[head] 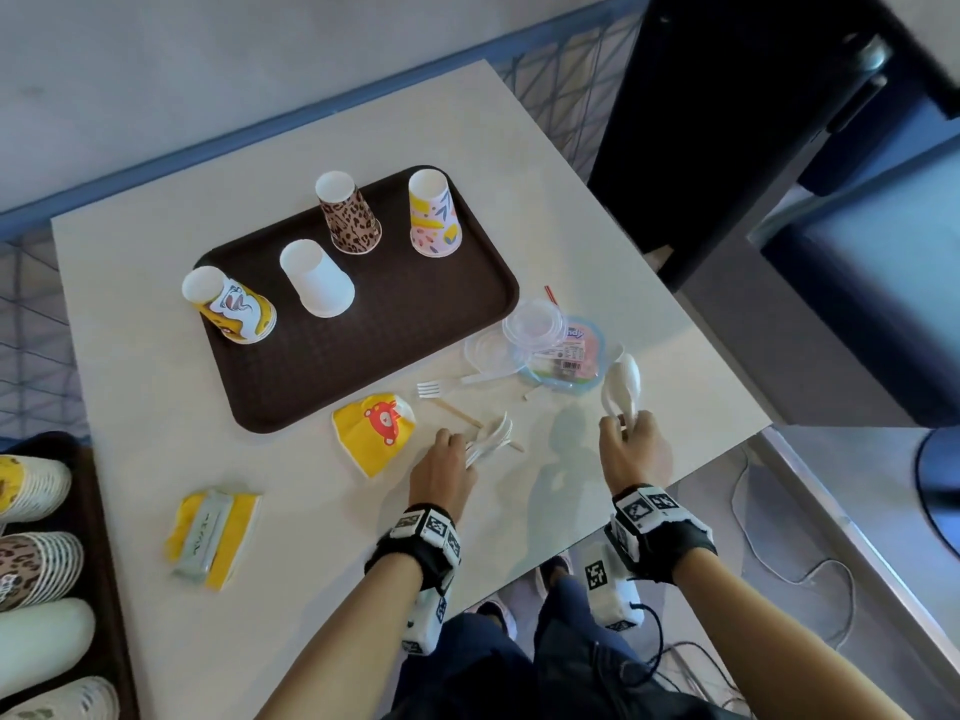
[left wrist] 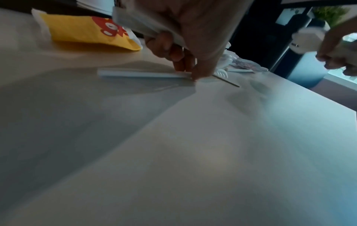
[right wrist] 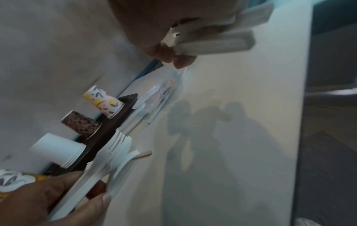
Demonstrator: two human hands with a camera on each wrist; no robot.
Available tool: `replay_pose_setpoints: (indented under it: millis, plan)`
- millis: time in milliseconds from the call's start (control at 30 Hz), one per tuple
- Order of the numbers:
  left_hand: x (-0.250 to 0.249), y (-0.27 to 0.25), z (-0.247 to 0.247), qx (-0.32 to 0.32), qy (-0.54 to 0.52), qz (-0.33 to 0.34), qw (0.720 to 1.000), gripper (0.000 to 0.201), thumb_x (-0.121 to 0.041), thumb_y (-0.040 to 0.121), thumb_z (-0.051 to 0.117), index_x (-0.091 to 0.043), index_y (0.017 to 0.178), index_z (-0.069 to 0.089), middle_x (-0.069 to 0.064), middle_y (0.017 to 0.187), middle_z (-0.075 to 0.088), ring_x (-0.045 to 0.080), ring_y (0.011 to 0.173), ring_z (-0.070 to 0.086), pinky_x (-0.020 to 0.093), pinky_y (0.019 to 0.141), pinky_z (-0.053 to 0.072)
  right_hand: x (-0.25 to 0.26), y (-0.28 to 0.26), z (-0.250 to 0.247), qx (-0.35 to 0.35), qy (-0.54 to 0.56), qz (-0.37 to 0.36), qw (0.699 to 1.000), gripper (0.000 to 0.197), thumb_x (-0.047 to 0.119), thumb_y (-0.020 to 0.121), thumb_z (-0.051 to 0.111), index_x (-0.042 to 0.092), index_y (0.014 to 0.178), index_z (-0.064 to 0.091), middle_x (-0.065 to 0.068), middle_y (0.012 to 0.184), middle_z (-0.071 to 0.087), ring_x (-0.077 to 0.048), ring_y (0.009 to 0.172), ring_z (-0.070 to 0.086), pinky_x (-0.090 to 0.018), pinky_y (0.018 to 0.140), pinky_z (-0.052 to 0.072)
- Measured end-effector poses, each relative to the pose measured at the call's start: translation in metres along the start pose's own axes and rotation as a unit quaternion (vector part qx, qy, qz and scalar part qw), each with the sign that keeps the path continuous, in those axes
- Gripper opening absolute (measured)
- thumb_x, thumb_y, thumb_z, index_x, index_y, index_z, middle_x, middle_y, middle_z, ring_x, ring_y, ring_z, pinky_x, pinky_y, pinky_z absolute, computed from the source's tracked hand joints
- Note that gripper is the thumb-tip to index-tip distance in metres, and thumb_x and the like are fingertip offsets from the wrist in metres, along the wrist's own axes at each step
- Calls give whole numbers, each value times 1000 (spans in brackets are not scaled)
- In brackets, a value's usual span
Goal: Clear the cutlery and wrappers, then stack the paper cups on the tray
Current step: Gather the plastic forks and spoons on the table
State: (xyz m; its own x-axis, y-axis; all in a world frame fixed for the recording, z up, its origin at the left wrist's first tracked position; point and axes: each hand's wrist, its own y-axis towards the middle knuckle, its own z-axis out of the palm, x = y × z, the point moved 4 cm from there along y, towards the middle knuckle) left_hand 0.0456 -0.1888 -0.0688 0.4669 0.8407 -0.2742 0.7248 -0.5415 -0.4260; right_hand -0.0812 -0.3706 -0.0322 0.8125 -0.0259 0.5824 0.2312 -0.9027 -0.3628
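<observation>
Several paper cups stand upside down on the brown tray (head: 415, 324): a leopard cup (head: 350, 215), a floral cup (head: 434, 215), a white cup (head: 319, 280) and a yellow cartoon cup (head: 231, 306). My left hand (head: 454, 444) grips a bundle of white plastic forks (head: 491, 439) low over the table, beside the yellow bear wrapper (head: 376, 428). Its fingertips (left wrist: 185, 67) touch another white piece (left wrist: 144, 75) lying on the table. My right hand (head: 623, 423) holds white plastic spoons (head: 623, 387) above the table near the right edge. One fork (head: 441, 388) and a wooden stirrer (head: 457, 410) lie loose.
A second yellow wrapper (head: 213, 532) lies front left. Clear plastic lids (head: 530, 324), a pink candy wrapper (head: 571, 350) and a red straw (head: 550, 293) sit right of the tray. Stacks of cups (head: 36, 563) fill another tray at the left. The table edge (head: 717, 459) runs close to my right hand.
</observation>
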Motion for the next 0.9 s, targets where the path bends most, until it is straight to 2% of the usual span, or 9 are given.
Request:
replay_pose_setpoints:
  millis: [100, 200, 367, 500, 633, 667, 733, 833, 900]
  plan:
    - [2, -3, -3, -6, 20, 2, 1000, 26, -21, 88, 49, -7, 110, 50, 11, 115, 54, 27, 107, 55, 34, 81, 46, 18, 12, 3, 21, -37, -56, 998, 20, 22, 83, 47, 3, 80, 46, -7, 61, 45, -32, 66, 46, -33, 59, 33]
    - [3, -3, -13, -39, 7, -4, 999, 25, -20, 86, 49, -4, 106, 52, 15, 104, 60, 30, 104, 54, 38, 74, 47, 35, 28, 9, 38, -51, -93, 994, 19, 23, 84, 46, 5, 77, 43, -10, 63, 47, -34, 66, 45, -33, 59, 32]
    - [-9, 12, -38, -86, 38, 12, 996, 26, -19, 82, 50, -7, 104, 53, 11, 100, 62, 28, 102, 53, 36, 66, 46, 49, 64, 9, 72, -43, -76, 994, 21, 23, 86, 42, 2, 84, 48, -16, 76, 51, -32, 72, 45, -34, 65, 33]
    - [-24, 34, -52, -84, 151, 54, 983, 22, -30, 63, 62, -15, 79, 59, 2, 70, 66, 22, 73, 60, 29, 53, 46, 45, 92, 3, 98, -15, -47, 994, 25, 19, 87, 41, -3, 92, 51, -19, 80, 51, -39, 85, 53, -34, 69, 34]
    - [-34, 52, -62, -114, 217, 81, 966, 22, -32, 64, 38, -18, 68, 54, -1, 57, 61, 20, 60, 56, 32, 61, 38, 38, 102, 6, 117, -4, -23, 993, 38, 35, 67, 31, 3, 82, 47, -20, 77, 54, -42, 79, 60, -40, 73, 47]
    - [-35, 56, -63, -113, 206, 80, 969, 24, -30, 65, 35, -16, 69, 54, 0, 57, 62, 21, 59, 57, 34, 64, 36, 36, 104, 8, 121, -3, -18, 992, 40, 35, 65, 30, 3, 82, 48, -21, 76, 56, -44, 78, 61, -42, 74, 50]
    - [-34, 61, -65, -92, 154, 55, 982, 24, -24, 70, 39, -10, 80, 57, 6, 65, 66, 28, 63, 61, 35, 65, 40, 33, 107, 11, 132, -7, -6, 991, 38, 32, 74, 37, 0, 87, 52, -26, 83, 60, -45, 84, 61, -38, 74, 47]
    - [-27, 65, -62, -5, 88, 6, 996, 35, -19, 84, 46, -6, 117, 46, 14, 99, 66, 37, 88, 63, 39, 69, 45, 27, 108, 15, 132, -4, 6, 991, 28, 15, 84, 51, -9, 97, 56, -32, 98, 63, -44, 94, 58, -35, 73, 38]
    - [-25, 68, -60, 23, 91, -5, 996, 40, -21, 86, 46, -9, 124, 39, 13, 108, 64, 38, 94, 62, 40, 72, 46, 24, 106, 18, 129, 7, 15, 992, 33, 21, 81, 56, -8, 97, 58, -30, 99, 64, -43, 95, 59, -37, 76, 43]
